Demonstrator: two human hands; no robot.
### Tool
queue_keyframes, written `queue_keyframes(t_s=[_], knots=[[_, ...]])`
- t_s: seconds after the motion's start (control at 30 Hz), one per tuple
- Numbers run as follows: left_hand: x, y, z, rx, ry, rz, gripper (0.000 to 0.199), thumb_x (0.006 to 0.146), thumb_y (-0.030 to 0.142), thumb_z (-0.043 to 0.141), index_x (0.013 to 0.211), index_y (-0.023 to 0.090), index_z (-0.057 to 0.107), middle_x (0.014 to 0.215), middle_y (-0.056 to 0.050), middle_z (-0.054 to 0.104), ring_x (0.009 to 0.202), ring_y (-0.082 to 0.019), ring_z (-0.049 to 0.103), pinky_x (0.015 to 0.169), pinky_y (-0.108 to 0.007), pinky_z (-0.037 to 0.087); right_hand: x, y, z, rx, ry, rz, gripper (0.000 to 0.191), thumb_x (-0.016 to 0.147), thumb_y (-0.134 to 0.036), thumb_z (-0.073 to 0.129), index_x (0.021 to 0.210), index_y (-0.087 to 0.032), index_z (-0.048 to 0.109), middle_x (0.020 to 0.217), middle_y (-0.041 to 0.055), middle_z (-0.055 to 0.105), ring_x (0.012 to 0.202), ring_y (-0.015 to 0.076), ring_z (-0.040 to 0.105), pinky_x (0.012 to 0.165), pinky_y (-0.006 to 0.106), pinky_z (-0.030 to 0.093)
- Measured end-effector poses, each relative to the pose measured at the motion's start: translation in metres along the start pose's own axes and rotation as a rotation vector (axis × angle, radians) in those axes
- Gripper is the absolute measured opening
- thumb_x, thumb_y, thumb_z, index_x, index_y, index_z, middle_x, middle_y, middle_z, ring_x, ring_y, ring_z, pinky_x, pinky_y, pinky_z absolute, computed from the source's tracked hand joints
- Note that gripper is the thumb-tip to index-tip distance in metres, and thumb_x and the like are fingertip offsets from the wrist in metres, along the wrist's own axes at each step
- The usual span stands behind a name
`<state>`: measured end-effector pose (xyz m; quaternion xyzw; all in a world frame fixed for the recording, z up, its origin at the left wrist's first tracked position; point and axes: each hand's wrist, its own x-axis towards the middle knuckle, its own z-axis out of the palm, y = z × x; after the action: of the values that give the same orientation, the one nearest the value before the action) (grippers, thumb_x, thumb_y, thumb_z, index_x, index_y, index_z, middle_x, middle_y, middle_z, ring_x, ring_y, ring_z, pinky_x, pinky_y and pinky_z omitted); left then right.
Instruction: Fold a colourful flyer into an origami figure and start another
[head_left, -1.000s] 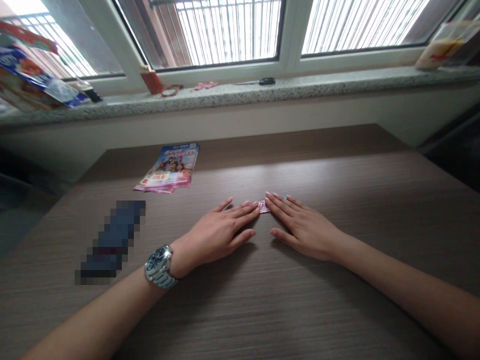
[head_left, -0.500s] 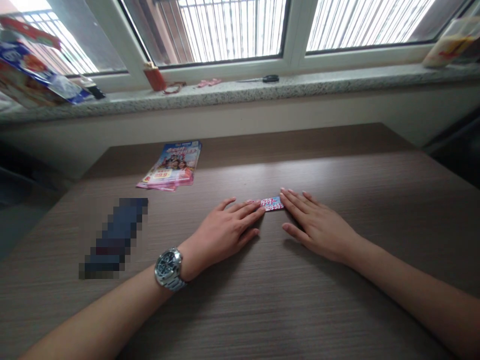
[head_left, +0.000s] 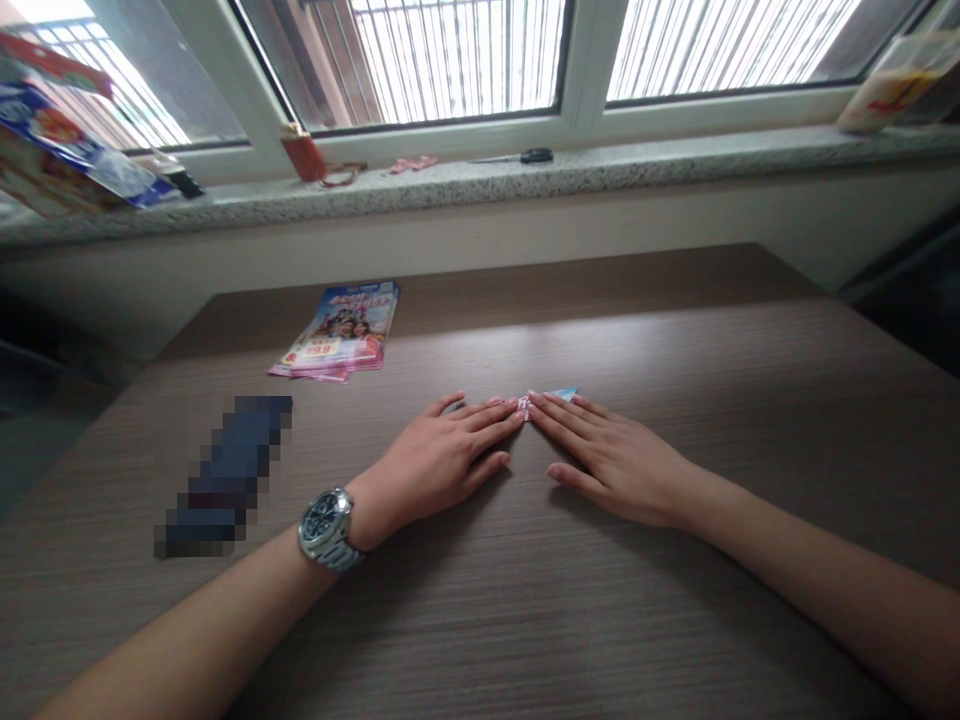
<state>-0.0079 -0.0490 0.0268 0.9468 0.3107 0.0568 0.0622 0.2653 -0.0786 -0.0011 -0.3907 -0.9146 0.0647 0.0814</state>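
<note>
A small folded piece of printed paper (head_left: pixel 564 395), pink, white and light blue, lies flat on the brown table (head_left: pixel 480 630). My left hand (head_left: pixel 446 455) presses on its left end with outstretched fingers; a watch circles that wrist. From the other side, the fingertips of my right hand (head_left: pixel 619 450) rest on the paper's middle, close to the left fingertips. Both hands lie flat with thumbs apart from the fingers. Most of the paper is hidden under the fingers, with a light blue corner showing beyond the right hand.
A stack of printed flyers (head_left: pixel 341 330) lies at the back left. Nearer on the left is a dark blurred-out rectangular object (head_left: pixel 229 470). On the stone windowsill (head_left: pixel 435 185) are a red container (head_left: pixel 304 155), a dark-handled tool (head_left: pixel 536 156) and packaged goods (head_left: pixel 75 150).
My right hand has slid left along the paper, its fingertips now close to the left ones. The paper's right part now shows as a slanted light blue corner. My left hand stays on the paper.
</note>
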Motion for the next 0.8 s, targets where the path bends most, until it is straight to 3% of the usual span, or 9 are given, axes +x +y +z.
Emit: queue_keyframes(t_s=[0.33,0.63,0.8], knots=[[-0.001,-0.003,0.002,0.009,-0.008,0.02,0.052,0.108,0.043,0.041,0.159,0.033,0.033,0.162,-0.003,0.04,0.147,-0.022,0.042,0.124,-0.045,0.021,-0.014,0.022,0.002,-0.031,0.019,0.134,0.07,0.106,-0.056,0.033,0.164,-0.019,0.02,0.168,0.009,0.023,0.155,0.0243,0.025,0.125,0.048,0.029],[0.0,0.004,-0.001,0.076,0.01,0.011,0.051,0.109,0.042,0.041,0.158,0.032,0.034,0.16,-0.004,0.044,0.143,-0.024,0.048,0.12,-0.047,0.025,-0.007,0.013,-0.007,-0.08,0.031,0.161,0.067,0.107,-0.055,0.028,0.158,-0.013,0.036,0.165,0.0108,0.033,0.152,0.0256,0.034,0.124,0.049,0.032],[0.002,0.007,-0.001,0.106,0.033,0.032,0.05,0.108,0.041,0.042,0.157,0.029,0.037,0.158,-0.006,0.046,0.141,-0.026,0.051,0.119,-0.05,0.027,0.001,0.005,-0.006,-0.097,0.075,0.072,0.069,0.105,-0.056,0.034,0.161,-0.016,0.03,0.168,0.0094,0.025,0.155,0.0268,0.025,0.126,0.052,0.025]])
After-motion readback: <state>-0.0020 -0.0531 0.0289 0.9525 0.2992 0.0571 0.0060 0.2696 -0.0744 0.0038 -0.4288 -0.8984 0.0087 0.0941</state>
